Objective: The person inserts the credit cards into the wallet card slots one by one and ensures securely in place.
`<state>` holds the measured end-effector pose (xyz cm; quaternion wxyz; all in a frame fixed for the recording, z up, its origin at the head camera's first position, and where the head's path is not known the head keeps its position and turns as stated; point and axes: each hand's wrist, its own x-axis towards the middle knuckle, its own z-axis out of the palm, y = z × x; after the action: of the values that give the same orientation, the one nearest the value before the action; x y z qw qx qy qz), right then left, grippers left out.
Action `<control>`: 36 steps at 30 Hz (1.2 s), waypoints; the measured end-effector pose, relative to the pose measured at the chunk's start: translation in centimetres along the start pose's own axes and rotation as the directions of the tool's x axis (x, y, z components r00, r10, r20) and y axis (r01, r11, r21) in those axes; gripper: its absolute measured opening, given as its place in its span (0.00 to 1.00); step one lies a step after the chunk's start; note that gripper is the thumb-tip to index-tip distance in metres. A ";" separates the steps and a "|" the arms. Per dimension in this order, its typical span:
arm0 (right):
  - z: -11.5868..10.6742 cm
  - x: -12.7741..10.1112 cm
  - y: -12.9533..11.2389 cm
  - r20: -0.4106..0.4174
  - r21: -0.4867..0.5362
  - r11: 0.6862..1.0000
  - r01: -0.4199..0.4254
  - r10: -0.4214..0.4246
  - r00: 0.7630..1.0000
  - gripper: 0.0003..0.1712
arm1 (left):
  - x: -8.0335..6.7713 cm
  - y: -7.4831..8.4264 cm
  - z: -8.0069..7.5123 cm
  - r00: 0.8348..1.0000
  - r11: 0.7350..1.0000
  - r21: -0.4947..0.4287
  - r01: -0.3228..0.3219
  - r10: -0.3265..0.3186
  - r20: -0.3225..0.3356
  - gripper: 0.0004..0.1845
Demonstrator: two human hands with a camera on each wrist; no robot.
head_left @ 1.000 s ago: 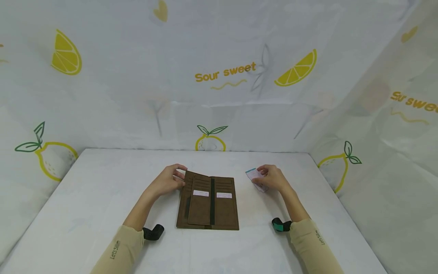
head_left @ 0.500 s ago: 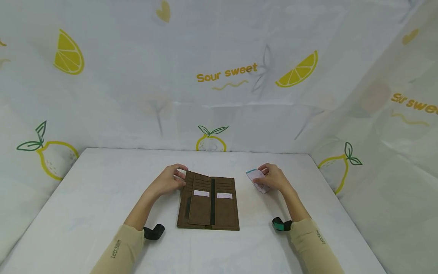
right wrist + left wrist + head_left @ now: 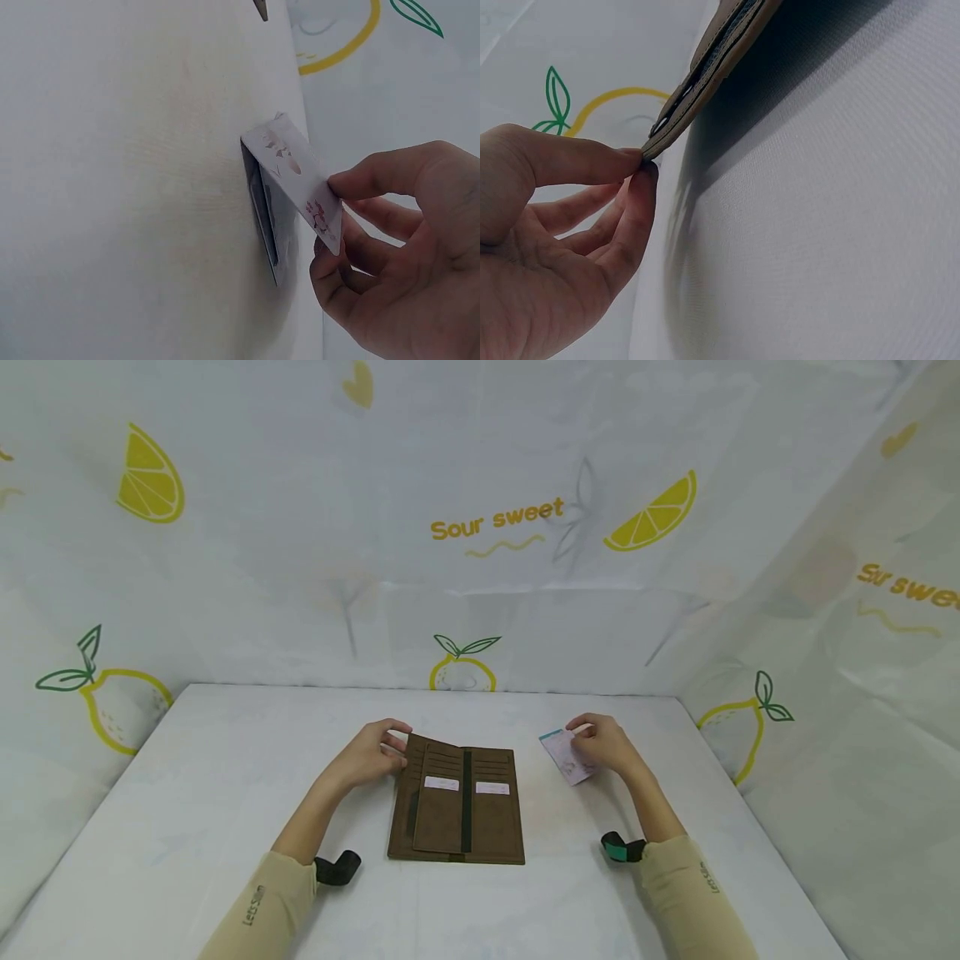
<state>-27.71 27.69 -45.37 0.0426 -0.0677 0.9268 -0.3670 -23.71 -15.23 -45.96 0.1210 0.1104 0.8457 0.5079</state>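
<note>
An open brown wallet [image 3: 492, 827] lies on the table, its left side lifted a little and a pale card [image 3: 492, 788] showing in a slot on each half. My left hand [image 3: 369, 753] pinches the wallet's upper left corner between thumb and fingers; the left wrist view has that wallet edge [image 3: 676, 112] at the fingertips. To the right of the wallet, my right hand [image 3: 606, 743] pinches pale cards [image 3: 567, 757] with a blue strip along one end. Close up, a floral-printed card [image 3: 289, 169] is between thumb and fingers, and a darker card [image 3: 262, 217] fans out at an angle beneath it.
A white-covered table [image 3: 225, 802] bears everything. Behind it and to the right hangs a pale lemon-print sheet [image 3: 300, 527]. Black straps [image 3: 337, 868] with small stubs sit at both wrists.
My right hand has shifted slightly right and its fingers have changed their place on the cards, so more of their printed face shows. The left hand and wallet look unchanged.
</note>
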 end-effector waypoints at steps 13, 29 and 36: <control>0.8 0.3 -2.0 0.010 0.232 0.973 -0.013 0.011 1.000 0.19 | -0.2 0.2 0.0 1.000 1.000 0.007 0.004 -0.004 -0.003 0.28; 3.9 1.3 -4.3 0.022 0.273 0.962 -0.001 -0.005 1.000 0.18 | -0.1 0.1 0.0 1.000 1.000 0.015 0.006 -0.006 -0.007 0.29; 4.7 1.5 -4.7 0.040 0.280 0.960 0.007 -0.018 0.999 0.17 | 0.0 0.1 0.1 1.000 1.000 0.015 0.002 -0.002 -0.006 0.29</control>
<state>-28.18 20.87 -45.58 0.0687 -0.0745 0.8641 -0.4930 -23.66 -15.15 -45.89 0.1181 0.1088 0.8498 0.5020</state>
